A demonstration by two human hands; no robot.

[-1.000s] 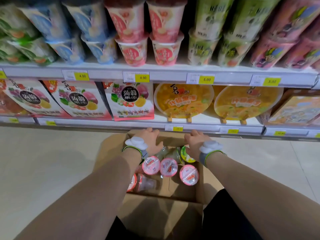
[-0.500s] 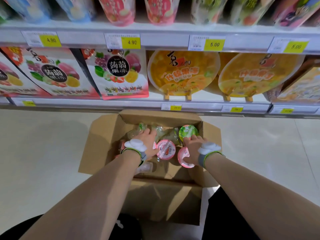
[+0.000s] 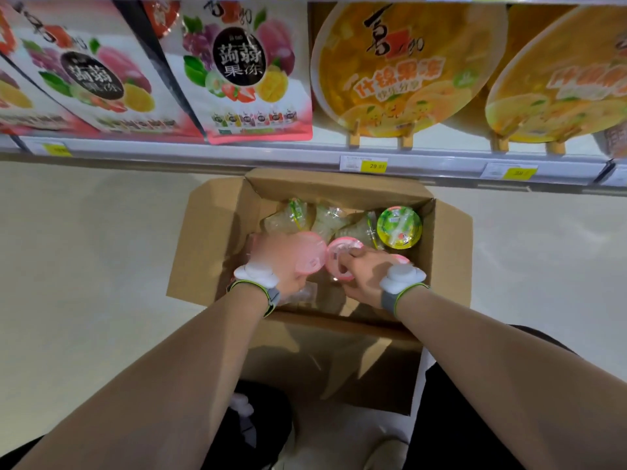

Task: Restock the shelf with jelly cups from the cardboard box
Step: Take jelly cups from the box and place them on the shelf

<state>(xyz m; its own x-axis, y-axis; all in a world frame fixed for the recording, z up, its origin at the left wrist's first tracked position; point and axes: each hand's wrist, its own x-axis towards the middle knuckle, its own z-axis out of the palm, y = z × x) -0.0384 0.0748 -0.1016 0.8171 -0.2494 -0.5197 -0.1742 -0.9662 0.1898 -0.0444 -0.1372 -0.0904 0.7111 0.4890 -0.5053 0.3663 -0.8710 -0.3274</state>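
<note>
An open cardboard box [image 3: 217, 232] stands on the floor below the shelf. Inside lie several jelly cups: a green-lidded one [image 3: 399, 227] at the far right and clear ones lying on their sides [image 3: 325, 220] at the back. My left hand [image 3: 281, 266] is closed around a pink-lidded jelly cup [image 3: 310, 256], blurred by motion. My right hand [image 3: 361, 273] grips a second pink-lidded cup [image 3: 341, 254] right beside it. Both hands are inside the box, near its middle.
The bottom shelf [image 3: 305, 154] runs above the box with yellow price tags. On it stand fruit-jelly bags [image 3: 244, 72] at left and big round orange jelly tubs [image 3: 403, 66] on wooden stands at right. Pale floor [image 3: 84, 249] lies on both sides.
The camera has dropped closer to the box. Both hands have closed on pink-lidded cups, and the left cup has come up off the pile.
</note>
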